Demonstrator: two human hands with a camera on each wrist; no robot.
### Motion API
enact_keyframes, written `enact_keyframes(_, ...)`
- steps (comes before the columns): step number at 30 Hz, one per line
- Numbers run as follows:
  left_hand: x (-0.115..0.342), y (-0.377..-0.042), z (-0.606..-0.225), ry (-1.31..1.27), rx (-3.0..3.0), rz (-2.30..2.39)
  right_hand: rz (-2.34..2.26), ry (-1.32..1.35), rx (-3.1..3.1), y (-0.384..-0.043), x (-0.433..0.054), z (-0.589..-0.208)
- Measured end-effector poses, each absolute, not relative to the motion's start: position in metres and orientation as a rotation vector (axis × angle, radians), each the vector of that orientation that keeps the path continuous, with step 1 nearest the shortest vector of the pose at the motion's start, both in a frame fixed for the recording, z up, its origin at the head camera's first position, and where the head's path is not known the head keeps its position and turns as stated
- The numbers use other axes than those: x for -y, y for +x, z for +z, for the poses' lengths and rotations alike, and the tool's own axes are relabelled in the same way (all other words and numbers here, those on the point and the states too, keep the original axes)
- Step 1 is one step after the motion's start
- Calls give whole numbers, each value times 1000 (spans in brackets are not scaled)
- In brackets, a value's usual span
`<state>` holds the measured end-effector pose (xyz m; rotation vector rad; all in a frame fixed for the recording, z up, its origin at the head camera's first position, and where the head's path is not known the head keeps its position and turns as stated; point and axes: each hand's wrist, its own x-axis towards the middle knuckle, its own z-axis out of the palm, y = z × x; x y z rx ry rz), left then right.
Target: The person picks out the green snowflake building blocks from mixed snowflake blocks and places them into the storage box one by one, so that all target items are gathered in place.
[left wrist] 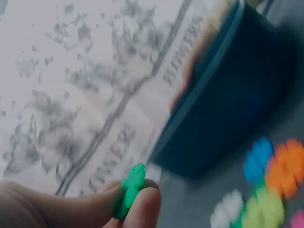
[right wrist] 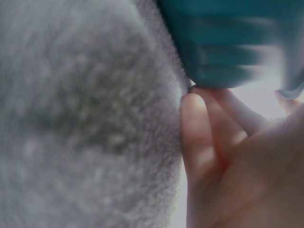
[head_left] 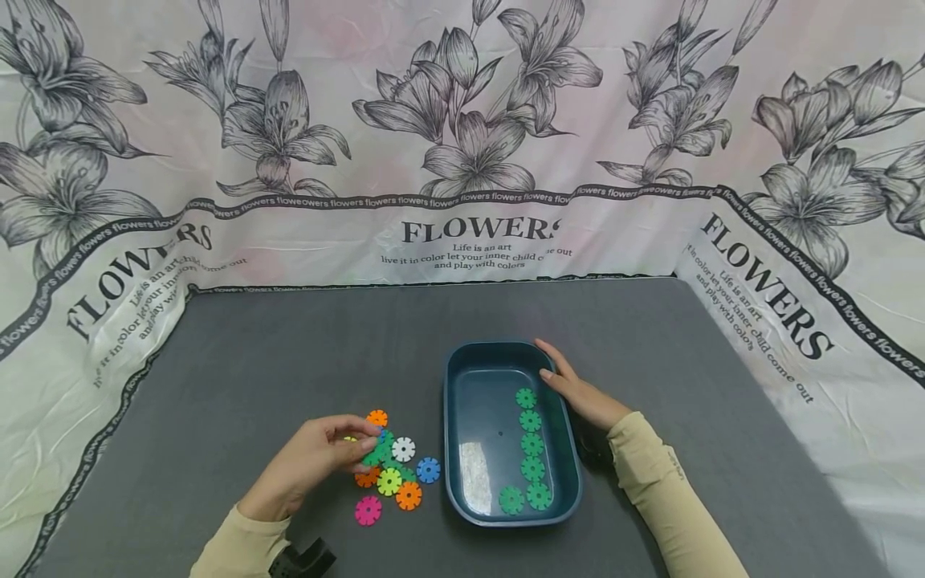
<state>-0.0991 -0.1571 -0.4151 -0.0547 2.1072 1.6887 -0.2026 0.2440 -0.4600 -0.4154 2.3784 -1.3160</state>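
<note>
My left hand [head_left: 307, 459] pinches a green notched disc [left wrist: 131, 189] between thumb and fingertips, above a loose group of coloured discs on the grey cloth. Around it lie a white disc [head_left: 403, 449], a blue disc [head_left: 429, 470], a yellow-green disc [head_left: 389, 482], an orange disc [head_left: 409, 495] and a pink disc [head_left: 368, 510]. To the right stands a dark blue plastic tray [head_left: 480, 401]. Inside are several green discs [head_left: 531, 444], set in a column with one beside its near end. My right hand [head_left: 587, 397] grips the tray's far right side, thumb over the rim, fingers outside.
The grey cloth [head_left: 289, 345] covers the table. A white flower-printed sheet [head_left: 477, 241] with lettering stands along its back and sides. More discs, among them an orange disc [head_left: 377, 417], lie partly overlapped near my left fingers.
</note>
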Motion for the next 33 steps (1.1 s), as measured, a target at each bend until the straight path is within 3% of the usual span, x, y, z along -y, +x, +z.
enact_keyframes(14, 68, -133, -392, 320, -1873, 1694, -1333, -408, -2356, -201, -244, -461)
enact_keyframes(33, 2, -147, -404, 297, -2004, 1393, -1321, -383, -2335, -201, -244, -458)
